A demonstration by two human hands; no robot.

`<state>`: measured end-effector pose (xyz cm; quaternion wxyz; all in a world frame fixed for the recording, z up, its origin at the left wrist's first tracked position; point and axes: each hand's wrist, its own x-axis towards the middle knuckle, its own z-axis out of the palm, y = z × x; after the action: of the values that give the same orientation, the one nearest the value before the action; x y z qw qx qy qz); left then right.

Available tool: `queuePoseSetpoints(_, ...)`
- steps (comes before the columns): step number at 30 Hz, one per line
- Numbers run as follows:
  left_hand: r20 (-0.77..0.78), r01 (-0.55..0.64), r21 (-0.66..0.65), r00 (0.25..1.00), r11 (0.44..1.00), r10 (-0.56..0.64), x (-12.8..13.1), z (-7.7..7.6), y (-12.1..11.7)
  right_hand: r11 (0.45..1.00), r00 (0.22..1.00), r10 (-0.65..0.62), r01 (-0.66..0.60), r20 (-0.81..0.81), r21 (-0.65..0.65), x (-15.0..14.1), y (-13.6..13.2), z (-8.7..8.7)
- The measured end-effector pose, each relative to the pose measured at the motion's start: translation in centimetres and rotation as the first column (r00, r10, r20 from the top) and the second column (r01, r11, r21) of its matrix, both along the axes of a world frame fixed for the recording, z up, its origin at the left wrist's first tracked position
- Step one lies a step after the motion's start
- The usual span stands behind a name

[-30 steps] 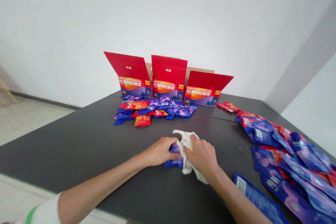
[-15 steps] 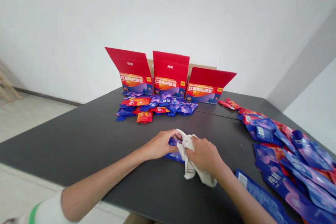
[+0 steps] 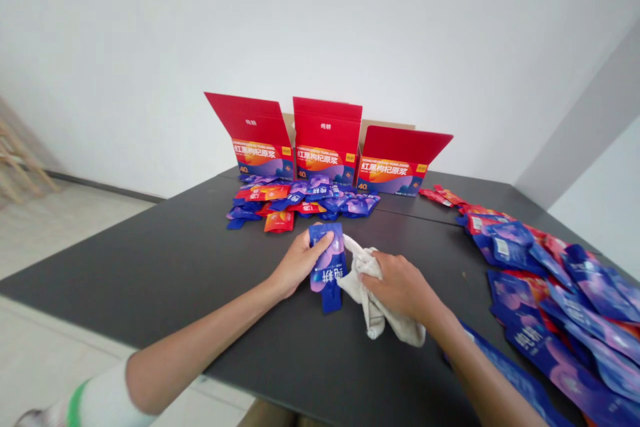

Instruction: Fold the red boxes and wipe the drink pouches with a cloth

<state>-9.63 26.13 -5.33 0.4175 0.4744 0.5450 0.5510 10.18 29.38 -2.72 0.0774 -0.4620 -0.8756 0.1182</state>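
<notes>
My left hand (image 3: 301, 259) is closed on a blue and purple pouch (image 3: 330, 260), its thumb across the printed face. The pouch is held upside down over the dark table, its white lettering inverted and its narrow end pointing toward me. Just to the right, my right hand (image 3: 400, 280) grips a crumpled off-white cloth (image 3: 367, 280). Part of the cloth hangs down below the fingers, and another edge lies close against the pouch's right side; whether they touch I cannot tell.
Three red cartons (image 3: 320, 153) with raised lids stand at the back. Before them lies a pile of blue and red pouches (image 3: 300, 199). A larger heap of pouches (image 3: 545, 327) spreads along the right side of the dark table (image 3: 200, 260).
The pouch, earlier mostly hidden under the cloth and fingers, now shows its printed face, raised in my left hand. The right hand with the cloth has drawn slightly to the right.
</notes>
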Motion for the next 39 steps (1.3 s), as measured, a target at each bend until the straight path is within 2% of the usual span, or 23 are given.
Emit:
queuePoseSetpoints(3,-0.322,0.021,0.046,0.947,0.999,-0.005,-0.1,0.1,0.5,0.993,0.993,-0.107,0.109,-0.052,0.049,0.1,0.3,0.2)
queuePoseSetpoints(7,-0.653,0.139,0.005,0.750,0.990,-0.103,0.1,-0.1,0.4,0.992,0.989,-0.100,0.107,-0.104,0.060,-0.4,0.2,-0.3)
queuePoseSetpoints(11,-0.807,0.084,0.048,0.590,0.995,-0.011,0.7,-0.5,-2.5,0.992,0.991,-0.109,0.113,-0.084,0.054,-0.7,0.4,-1.1)
queuePoseSetpoints(14,-0.853,0.062,0.009,0.522,0.998,-0.025,1.0,-0.8,-5.2,0.990,0.991,-0.116,0.122,-0.072,0.077,-0.7,0.4,-1.2)
queuePoseSetpoints(17,-0.842,0.101,-0.021,0.534,0.995,-0.072,0.9,-1.0,-6.5,0.995,0.997,-0.050,0.055,-0.064,0.082,-1.3,-0.8,-0.8)
queuePoseSetpoints(20,-0.802,0.172,-0.040,0.582,0.984,-0.134,0.5,-1.0,-6.3,0.993,0.996,0.067,-0.061,-0.056,0.106,-2.4,-2.6,-0.8)
queuePoseSetpoints(22,-0.776,0.201,-0.048,0.609,0.978,-0.163,0.2,-0.9,-6.0,0.986,0.995,0.099,-0.096,-0.011,0.133,-3.1,-3.3,-0.9)
queuePoseSetpoints(24,-0.766,0.213,-0.071,0.614,0.975,-0.190,0.1,-0.6,-5.6,0.988,0.998,0.032,-0.040,0.052,0.151,-3.5,-3.3,-1.1)
queuePoseSetpoints(27,-0.783,0.199,-0.130,0.581,0.971,-0.223,0.0,-0.3,-5.2,0.975,0.983,-0.147,0.126,0.107,0.183,-3.6,-2.8,-1.1)
queuePoseSetpoints(29,-0.798,0.181,-0.152,0.558,0.972,-0.228,0.0,-0.2,-5.0,0.976,0.988,-0.102,0.076,0.116,0.203,-3.6,-2.7,-1.0)
queuePoseSetpoints(32,-0.803,0.193,-0.155,0.546,0.969,-0.238,0.0,0.0,-4.8,0.970,0.988,0.093,-0.118,0.124,0.211,-3.5,-2.7,-0.9)
queuePoseSetpoints(33,-0.802,0.202,-0.152,0.547,0.968,-0.240,-0.1,0.1,-4.7,0.970,0.988,0.085,-0.111,0.128,0.217,-3.4,-2.6,-0.8)
queuePoseSetpoints(36,-0.799,0.226,-0.157,0.543,0.962,-0.258,-0.1,0.4,-4.5,0.969,0.982,-0.126,0.091,0.143,0.230,-2.9,-2.1,-0.6)
queuePoseSetpoints(37,-0.798,0.227,-0.168,0.541,0.959,-0.268,-0.1,0.5,-4.5,0.968,0.979,-0.139,0.103,0.146,0.228,-2.7,-2.0,-0.6)
queuePoseSetpoints(39,-0.792,0.234,-0.179,0.542,0.956,-0.281,-0.1,0.5,-4.4,0.977,0.989,-0.013,-0.018,0.145,0.214,-2.7,-2.1,-0.7)
